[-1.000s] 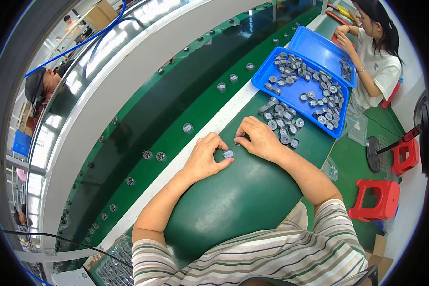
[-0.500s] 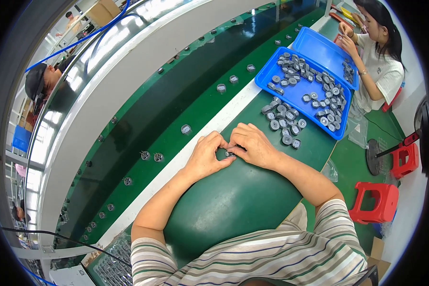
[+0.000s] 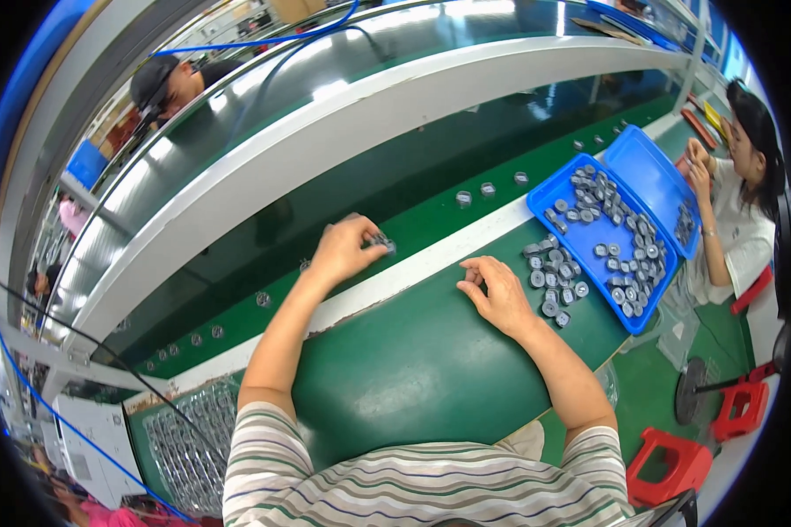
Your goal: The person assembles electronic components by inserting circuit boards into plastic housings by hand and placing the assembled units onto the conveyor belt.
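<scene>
Over the green conveyor belt (image 3: 422, 211), my left hand (image 3: 343, 253) is closed, with a small grey round part (image 3: 381, 243) at its thumb and fingertips. Whether that part touches the belt, I cannot tell. My right hand (image 3: 501, 297) hovers above the green table (image 3: 413, 378), its fingers bent and apart with nothing between them. Close by on its right lies a loose pile of small grey round parts (image 3: 550, 279). Behind the pile, a blue tray (image 3: 580, 230) holds many more of them.
Spaced along the belt stand single parts (image 3: 463, 199). A white rail (image 3: 395, 277) divides belt from table. A second blue tray (image 3: 642, 167) adjoins the first, near a seated co-worker (image 3: 738, 211). Clear plastic trays (image 3: 185, 452) lie at the lower left. Red stools (image 3: 668, 465) stand at right.
My hands were together over the table on a small part; they are now apart. The left has reached out over the belt with a part, the right has drawn away. The whole view has turned.
</scene>
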The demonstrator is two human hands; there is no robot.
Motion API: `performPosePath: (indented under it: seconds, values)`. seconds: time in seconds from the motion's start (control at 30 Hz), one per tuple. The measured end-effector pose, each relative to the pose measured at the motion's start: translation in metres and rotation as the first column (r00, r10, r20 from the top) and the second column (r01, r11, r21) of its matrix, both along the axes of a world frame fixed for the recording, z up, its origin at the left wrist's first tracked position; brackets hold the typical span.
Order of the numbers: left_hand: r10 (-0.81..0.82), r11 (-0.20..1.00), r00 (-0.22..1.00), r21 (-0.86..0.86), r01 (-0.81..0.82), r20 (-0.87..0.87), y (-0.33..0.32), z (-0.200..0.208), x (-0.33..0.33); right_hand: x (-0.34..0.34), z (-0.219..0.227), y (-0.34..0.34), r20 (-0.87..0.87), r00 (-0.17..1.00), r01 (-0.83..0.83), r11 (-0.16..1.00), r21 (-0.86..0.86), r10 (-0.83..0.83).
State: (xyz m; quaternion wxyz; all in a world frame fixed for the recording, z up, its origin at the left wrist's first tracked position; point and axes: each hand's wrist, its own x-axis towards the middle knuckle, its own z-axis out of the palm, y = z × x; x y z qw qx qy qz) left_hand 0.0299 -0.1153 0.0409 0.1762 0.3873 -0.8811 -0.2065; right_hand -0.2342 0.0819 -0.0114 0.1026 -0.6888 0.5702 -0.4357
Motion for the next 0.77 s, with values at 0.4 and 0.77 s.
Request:
performPosePath:
  seconds: [0.4, 0.77]
  values:
    - [0.259, 0.936, 0.946, -0.291, -0.196, 0.195, -0.018, -0.02, 0.063, 0.003, -0.016, -0.003, -0.012, 0.998, -0.056, 0.998, -0.021, 0.056]
    - [0.159, 0.969, 0.878, 0.098, -0.226, 0.452, 0.211, 0.101, 0.144, 0.021, -0.029, 0.005, -0.037, 0.972, -0.234, 0.972, 0.0, 0.234]
